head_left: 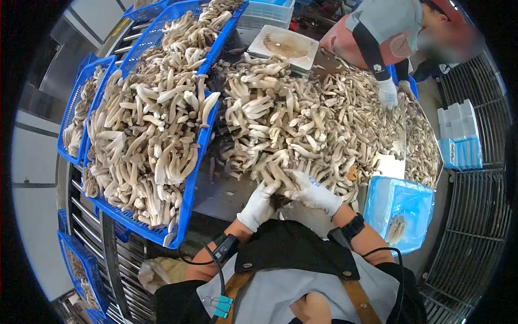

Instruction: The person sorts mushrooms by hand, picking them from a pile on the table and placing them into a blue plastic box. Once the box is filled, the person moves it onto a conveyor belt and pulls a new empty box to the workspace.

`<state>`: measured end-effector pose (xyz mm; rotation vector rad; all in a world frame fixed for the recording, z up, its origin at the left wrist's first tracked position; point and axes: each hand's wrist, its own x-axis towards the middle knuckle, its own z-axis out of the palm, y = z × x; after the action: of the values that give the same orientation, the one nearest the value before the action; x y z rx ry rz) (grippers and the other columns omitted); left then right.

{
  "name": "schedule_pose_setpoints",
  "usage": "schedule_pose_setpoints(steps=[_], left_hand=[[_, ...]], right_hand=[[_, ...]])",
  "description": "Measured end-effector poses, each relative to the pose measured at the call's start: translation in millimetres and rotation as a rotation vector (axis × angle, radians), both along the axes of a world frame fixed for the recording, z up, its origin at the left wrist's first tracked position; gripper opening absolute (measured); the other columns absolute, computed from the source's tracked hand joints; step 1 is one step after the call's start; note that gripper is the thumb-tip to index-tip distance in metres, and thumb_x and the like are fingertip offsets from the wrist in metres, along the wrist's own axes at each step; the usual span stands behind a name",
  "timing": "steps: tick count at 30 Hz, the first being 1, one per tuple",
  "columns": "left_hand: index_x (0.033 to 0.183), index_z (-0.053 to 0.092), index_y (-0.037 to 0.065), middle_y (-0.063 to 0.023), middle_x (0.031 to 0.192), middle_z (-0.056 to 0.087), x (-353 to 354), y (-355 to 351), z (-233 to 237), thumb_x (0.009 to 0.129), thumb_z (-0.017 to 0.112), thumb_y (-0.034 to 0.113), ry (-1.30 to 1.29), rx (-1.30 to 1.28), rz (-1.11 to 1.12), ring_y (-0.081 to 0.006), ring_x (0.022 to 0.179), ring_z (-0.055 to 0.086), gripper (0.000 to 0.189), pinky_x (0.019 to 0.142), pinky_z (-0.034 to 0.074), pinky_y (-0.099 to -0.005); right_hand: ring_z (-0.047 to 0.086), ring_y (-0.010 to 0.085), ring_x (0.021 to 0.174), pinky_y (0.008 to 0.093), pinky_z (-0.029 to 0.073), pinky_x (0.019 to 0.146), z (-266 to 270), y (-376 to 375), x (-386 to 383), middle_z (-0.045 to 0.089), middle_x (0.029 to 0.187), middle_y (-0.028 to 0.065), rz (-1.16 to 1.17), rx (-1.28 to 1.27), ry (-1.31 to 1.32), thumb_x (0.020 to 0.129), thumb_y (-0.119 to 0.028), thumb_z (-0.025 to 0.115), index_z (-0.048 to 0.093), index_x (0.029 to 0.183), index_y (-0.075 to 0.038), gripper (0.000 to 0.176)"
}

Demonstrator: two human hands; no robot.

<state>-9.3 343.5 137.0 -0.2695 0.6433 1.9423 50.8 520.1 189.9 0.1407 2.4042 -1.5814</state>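
Head camera: a mushroom clump (pixel 276 174) lies between left hand (pixel 260 206) and right hand (pixel 314 194), both hands' fingers closed on its near end; the mushroom pile (pixel 305 127) crowds its far side, between blue basket (pixel 190 201) and blue-lined box (pixel 415 208).

From where I stand, I count two persons: one worker (pixel 297 254), whose left hand (pixel 260 206) and right hand (pixel 315 195) wear two white gloves, and one co-worker (pixel 386 29), of whom one white glove (pixel 387 93) is clearly seen. The mushrooms (pixel 302 127) are too many for counting. Of blue baskets (pixel 190 202) I find at least four, but near the edges I cannot be sure. There is one white tray (pixel 283 43) and one blue-lined box (pixel 410 191); the few mushrooms inside it I cannot count exactly. I count also one black watch (pixel 354 225), two brown straps (pixel 360 302) and one teal clip (pixel 222 306)
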Motion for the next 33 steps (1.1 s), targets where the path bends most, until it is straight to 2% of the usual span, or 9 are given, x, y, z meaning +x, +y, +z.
schedule_pose_setpoints(steps=[11, 14, 15, 19, 23, 24, 28, 29, 33], left_hand=[[0.123, 0.05, 0.004, -0.0139, 0.115, 0.064, 7.5, -17.0, 25.1, 0.098, 0.052, 0.019, 0.152, -0.128, -0.013, -0.0286, 0.107, 0.063, 0.029, 0.094, 0.05, -0.045], [0.124, 0.049, 0.006, -0.016, 0.116, 0.06, 21.7, -2.1, 42.2, 0.097, 0.052, 0.021, 0.159, 0.043, -0.173, -0.0313, 0.107, 0.061, 0.031, 0.094, 0.05, -0.0481], [0.125, 0.049, 0.006, -0.0152, 0.117, 0.059, 25.9, -0.2, 25.9, 0.097, 0.051, 0.02, 0.176, 0.118, -0.247, -0.0316, 0.108, 0.06, 0.031, 0.093, 0.051, -0.0486], [0.138, 0.041, 0.009, -0.0103, 0.129, 0.052, 67.7, 39.3, 38.5, 0.097, 0.056, 0.022, 0.399, -0.097, -0.318, -0.024, 0.116, 0.054, 0.045, 0.097, 0.046, -0.0398], [0.144, 0.035, 0.008, -0.0087, 0.137, 0.046, 83.4, 54.5, 41.9, 0.095, 0.059, 0.021, 0.527, -0.175, -0.645, -0.0228, 0.122, 0.049, 0.056, 0.101, 0.041, -0.0377], [0.144, 0.033, 0.007, -0.0104, 0.138, 0.046, 80.9, 58.8, 51.4, 0.095, 0.059, 0.019, 0.433, -0.112, -0.666, -0.0257, 0.121, 0.05, 0.057, 0.101, 0.042, -0.0392], [0.148, 0.032, 0.008, -0.0146, 0.14, 0.046, 55.8, 47.2, 50.2, 0.096, 0.058, 0.036, 0.367, -0.141, -0.424, -0.0296, 0.121, 0.051, 0.064, 0.102, 0.043, -0.0434], [0.147, 0.034, 0.008, -0.014, 0.139, 0.047, 47.4, 40.8, 45.9, 0.096, 0.057, 0.037, 0.383, -0.182, -0.36, -0.0291, 0.121, 0.052, 0.063, 0.103, 0.042, -0.0435], [0.144, 0.041, 0.008, -0.012, 0.135, 0.054, 22.7, 19.1, 35.0, 0.1, 0.052, 0.033, 0.338, -0.201, -0.189, -0.0272, 0.118, 0.056, 0.052, 0.101, 0.045, -0.0436]], right_hand=[[0.055, 0.0368, 0.113, 0.0429, 0.045, 0.093, 5.1, 37.9, 51.2, 0.054, 0.123, 0.0267, 0.19, 0.555, -0.055, 0.085, -0.04, 0.071, 0.048, 0.134, -0.003, 0.066], [0.046, 0.023, 0.126, 0.0347, 0.042, 0.1, 27.9, 13.1, 66.0, 0.037, 0.149, 0.0123, -0.252, -0.748, -0.189, 0.089, -0.028, 0.07, 0.02, 0.154, -0.007, 0.084], [0.048, 0.0243, 0.124, 0.0353, 0.042, 0.099, 22.9, 9.8, 70.9, 0.041, 0.144, 0.0145, -0.254, -0.867, -0.197, 0.088, -0.028, 0.069, 0.022, 0.152, -0.005, 0.082], [0.055, 0.0292, 0.117, 0.0378, 0.043, 0.097, -9.5, 16.4, 102.4, 0.057, 0.124, 0.0233, -0.169, -0.122, -0.025, 0.086, -0.027, 0.066, 0.03, 0.145, 0.001, 0.075], [0.057, 0.0363, 0.111, 0.0418, 0.045, 0.095, 27.3, 49.0, 182.6, 0.062, 0.114, 0.0249, -0.436, 0.009, -0.079, 0.086, -0.025, 0.064, 0.044, 0.135, -0.004, 0.056], [0.058, 0.035, 0.11, 0.0414, 0.046, 0.094, 30.3, 57.6, 211.7, 0.061, 0.116, 0.0243, -0.57, -0.17, 0.089, 0.087, -0.025, 0.063, 0.045, 0.134, -0.002, 0.055], [0.06, 0.0318, 0.106, 0.0427, 0.047, 0.092, 43.2, 112.3, 316.0, 0.064, 0.107, 0.016, -1.269, 0.407, 0.146, 0.084, -0.009, 0.062, 0.054, 0.118, -0.001, 0.036], [0.056, 0.036, 0.115, 0.0451, 0.043, 0.099, 53.9, 126.8, 336.1, 0.061, 0.116, 0.0193, -1.173, 1.079, 0.049, 0.084, -0.016, 0.063, 0.053, 0.121, -0.001, 0.041], [0.043, 0.0442, 0.127, 0.0488, 0.029, 0.112, -24.8, 145.0, 397.5, 0.055, 0.125, 0.0233, -0.978, 1.302, -0.146, 0.085, -0.025, 0.062, 0.058, 0.12, -0.002, 0.042]])
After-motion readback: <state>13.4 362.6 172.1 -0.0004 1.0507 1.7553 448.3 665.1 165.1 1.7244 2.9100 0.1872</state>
